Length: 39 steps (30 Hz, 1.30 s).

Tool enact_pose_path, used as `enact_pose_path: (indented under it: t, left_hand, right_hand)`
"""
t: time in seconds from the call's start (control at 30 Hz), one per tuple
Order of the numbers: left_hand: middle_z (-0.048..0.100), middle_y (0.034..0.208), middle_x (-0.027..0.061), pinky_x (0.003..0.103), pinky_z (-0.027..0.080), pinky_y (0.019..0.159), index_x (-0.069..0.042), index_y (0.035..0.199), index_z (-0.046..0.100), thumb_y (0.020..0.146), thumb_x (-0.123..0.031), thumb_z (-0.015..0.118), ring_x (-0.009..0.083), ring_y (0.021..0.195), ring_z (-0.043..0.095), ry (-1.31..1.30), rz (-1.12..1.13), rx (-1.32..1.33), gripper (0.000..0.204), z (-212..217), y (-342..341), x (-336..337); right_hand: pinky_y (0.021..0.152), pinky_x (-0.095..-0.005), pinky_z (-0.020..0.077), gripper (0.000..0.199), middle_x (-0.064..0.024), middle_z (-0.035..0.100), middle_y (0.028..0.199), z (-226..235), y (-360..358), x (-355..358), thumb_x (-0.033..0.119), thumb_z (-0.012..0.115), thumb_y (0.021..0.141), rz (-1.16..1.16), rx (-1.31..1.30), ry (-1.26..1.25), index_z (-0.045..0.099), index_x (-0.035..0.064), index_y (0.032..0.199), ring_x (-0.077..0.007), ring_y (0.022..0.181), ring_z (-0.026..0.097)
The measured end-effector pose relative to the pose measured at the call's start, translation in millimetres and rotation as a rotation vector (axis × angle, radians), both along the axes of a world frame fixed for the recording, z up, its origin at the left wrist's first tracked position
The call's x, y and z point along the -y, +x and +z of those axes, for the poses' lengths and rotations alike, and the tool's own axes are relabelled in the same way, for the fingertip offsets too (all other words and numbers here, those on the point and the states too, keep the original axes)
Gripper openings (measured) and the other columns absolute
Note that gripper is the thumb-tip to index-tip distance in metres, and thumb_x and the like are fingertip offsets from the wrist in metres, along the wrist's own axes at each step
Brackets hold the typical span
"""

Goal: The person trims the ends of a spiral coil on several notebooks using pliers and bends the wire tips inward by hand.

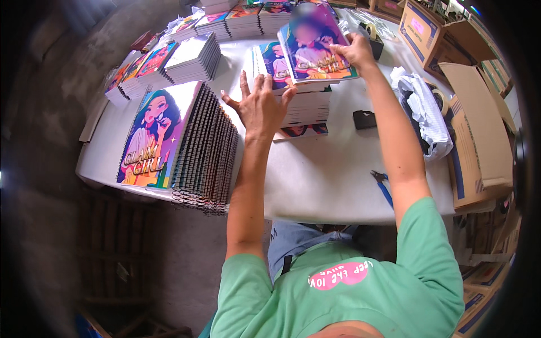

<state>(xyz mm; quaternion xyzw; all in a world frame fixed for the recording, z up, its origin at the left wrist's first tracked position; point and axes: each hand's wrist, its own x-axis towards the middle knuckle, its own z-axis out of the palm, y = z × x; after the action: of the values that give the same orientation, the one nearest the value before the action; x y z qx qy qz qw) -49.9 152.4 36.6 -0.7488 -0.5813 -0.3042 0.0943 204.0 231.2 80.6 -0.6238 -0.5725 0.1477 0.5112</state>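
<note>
My right hand (357, 52) pinches the right edge of a notebook (316, 59) with a colourful illustrated cover, tilted above a stack. Holes run along that notebook's left edge, and no wire shows there. Beneath it is the stack of unbound notebooks (307, 107), its top cover partly hidden. My left hand (262, 110) has its fingers spread at the stack's near left side, appearing to touch it. Left of my left forearm stands a tall pile of wire-bound notebooks (205, 149), the same style of cover facing up.
Blue-handled pliers (385, 188) and a small black object (364, 119) lie on the white table (321, 186). More notebook stacks (194, 56) line the left and far sides. White crumpled plastic (420, 104), a tape roll (371, 31) and cardboard boxes (479, 143) are at right.
</note>
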Motion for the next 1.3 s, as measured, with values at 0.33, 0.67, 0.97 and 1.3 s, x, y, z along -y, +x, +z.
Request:
enact_pose_path:
  t: [0.33, 0.67, 0.97, 1.3]
  left_hand:
    - [0.06, 0.106, 0.0062, 0.029, 0.046, 0.084, -0.006, 0.115, 0.05, 0.085, -0.004, 0.064, 0.0121, 0.096, 0.057, -0.153, -0.795, 1.899, 0.033, -21.7, 30.4, 96.8]
    - [0.055, 0.109, 0.0061, 0.031, 0.042, 0.09, -0.006, 0.112, 0.044, 0.071, 0.008, 0.073, 0.0165, 0.101, 0.053, -0.341, -0.65, 1.262, 0.052, -105.8, -18.3, 147.6]
    - [0.053, 0.108, 0.0104, 0.031, 0.046, 0.086, -0.003, 0.119, 0.037, 0.063, 0.003, 0.081, 0.0178, 0.094, 0.056, -0.391, -0.363, 1.225, 0.071, -101.0, 2.9, 146.7]
    - [0.044, 0.118, 0.0165, 0.051, 0.018, 0.107, -0.004, 0.128, 0.036, 0.067, -0.02, 0.081, 0.0312, 0.114, 0.045, 0.397, -0.103, 0.426, 0.077, -38.1, 44.5, 162.4]
  right_hand:
    - [0.077, -0.0269, 0.0506, 0.049, -0.0057, 0.065, 0.095, -44.3, -75.2, 192.9, -0.003, 0.076, 0.068, 0.308, -1.194, 0.327, 0.05, 0.0053, 0.109, -0.013, 0.085, 0.062]
    - [0.079, -0.0234, 0.045, 0.038, -0.001, 0.064, 0.089, -122.1, -22.4, 253.0, 0.01, 0.078, 0.067, 0.531, -0.479, -0.288, 0.06, 0.001, 0.1, -0.0049, 0.084, 0.054]
    - [0.079, -0.0244, 0.0463, 0.045, -0.0051, 0.066, 0.092, -118.5, -22.4, 248.4, 0.01, 0.078, 0.065, 0.549, -0.513, -0.332, 0.061, -0.0001, 0.105, -0.008, 0.083, 0.057]
    - [0.069, -0.0243, 0.0465, 0.024, -0.0005, 0.063, 0.075, -111.6, -25.3, 250.8, 0.006, 0.073, 0.068, 0.492, -0.479, -0.244, 0.062, 0.0012, 0.089, -0.0055, 0.072, 0.053]
